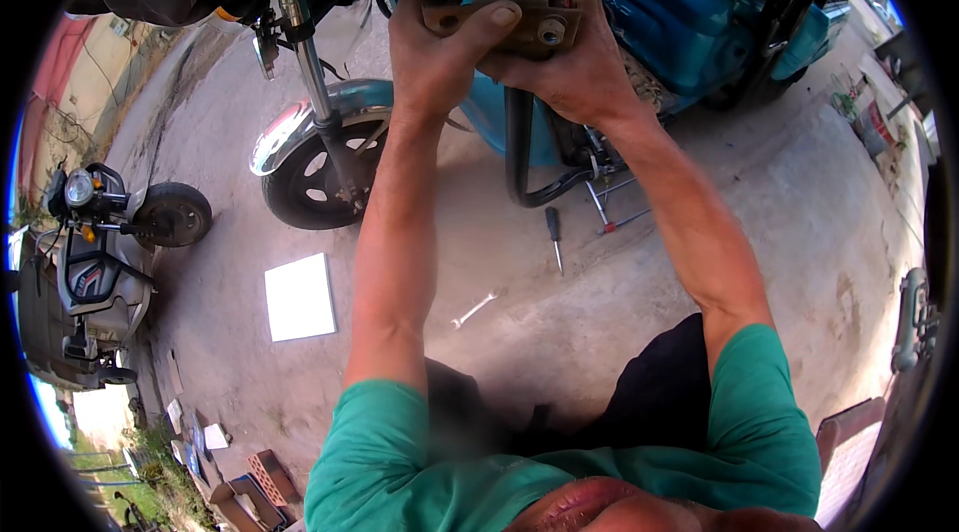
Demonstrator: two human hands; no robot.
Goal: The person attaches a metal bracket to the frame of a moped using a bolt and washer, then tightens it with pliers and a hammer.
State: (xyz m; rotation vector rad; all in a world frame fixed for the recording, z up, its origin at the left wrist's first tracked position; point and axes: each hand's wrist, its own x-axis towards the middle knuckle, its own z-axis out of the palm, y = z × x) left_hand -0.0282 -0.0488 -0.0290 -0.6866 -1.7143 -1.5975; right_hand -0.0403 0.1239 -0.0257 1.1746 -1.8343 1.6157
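Note:
Both my hands are raised at the top of the view, gripping a brown metal bracket between them. My left hand is closed on the bracket's left side, its thumb lying across the front edge. On the other side my right hand wraps the right side and underside, its fingers partly hidden. A hex nut shows on the bracket's front right, and a round hole is at its left. Right behind stands a teal motor vehicle with a black curved tube below my hands.
On the concrete lie a screwdriver, a wrench and a white square panel. The teal vehicle's front wheel is left of my left forearm. Another three-wheeled vehicle stands far left. A perforated brick is at lower left.

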